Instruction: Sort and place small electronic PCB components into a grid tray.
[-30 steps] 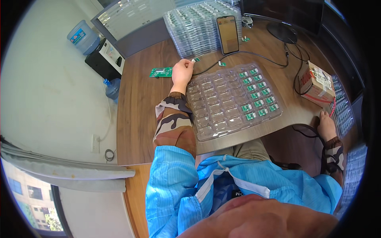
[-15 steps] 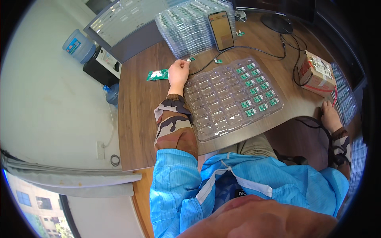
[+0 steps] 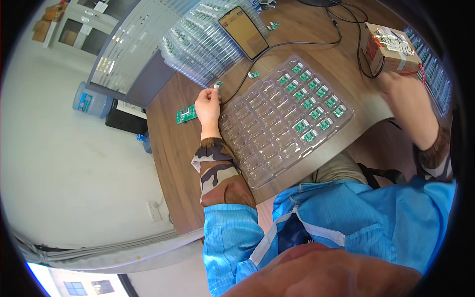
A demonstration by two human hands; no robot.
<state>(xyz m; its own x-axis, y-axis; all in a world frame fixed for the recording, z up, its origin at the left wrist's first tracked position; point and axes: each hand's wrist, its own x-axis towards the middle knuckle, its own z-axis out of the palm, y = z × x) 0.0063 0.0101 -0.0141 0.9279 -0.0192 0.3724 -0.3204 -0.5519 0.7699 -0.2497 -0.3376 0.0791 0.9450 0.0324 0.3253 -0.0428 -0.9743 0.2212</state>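
the small green circuit board [image 3: 220, 83] that i'm working with lies at 10 o'clock, counting all my hours from the middle of the clear plastic blister tray [image 3: 267, 121]. my left hand [image 3: 208, 106] is closed on its white end, thumb and fingertips pinched together; they cover part of that end, and from here i can't tell whether the board is lifted off the desk [image 3: 180, 163]. at 9 o'clock, just beyond the hand, i see a larger green circuit board [image 3: 186, 114], its near end hidden behind my knuckles. in the tray, seated boards [image 3: 308, 103] fill cells between 12 and 5 o'clock. a loose board [image 3: 254, 75] lies at 11 o'clock, near the tray's edge.

my right hand [image 3: 408, 104] is at 3 o'clock, blurred, near the cardboard box [image 3: 388, 54] at 2 o'clock; i can't make out its fingers, so i can't tell whether it is open or holding anything. the writing on the box is too unclear for me to read.

farther out, a smartphone [image 3: 242, 32] leans at 11 o'clock, partly covering a stack of filled trays [image 3: 198, 47]. a black cable [image 3: 309, 43] runs past the phone's lower end toward 1 o'clock. at 12 o'clock, the monitor base [image 3: 319, 2] is cut off by the upper edge.
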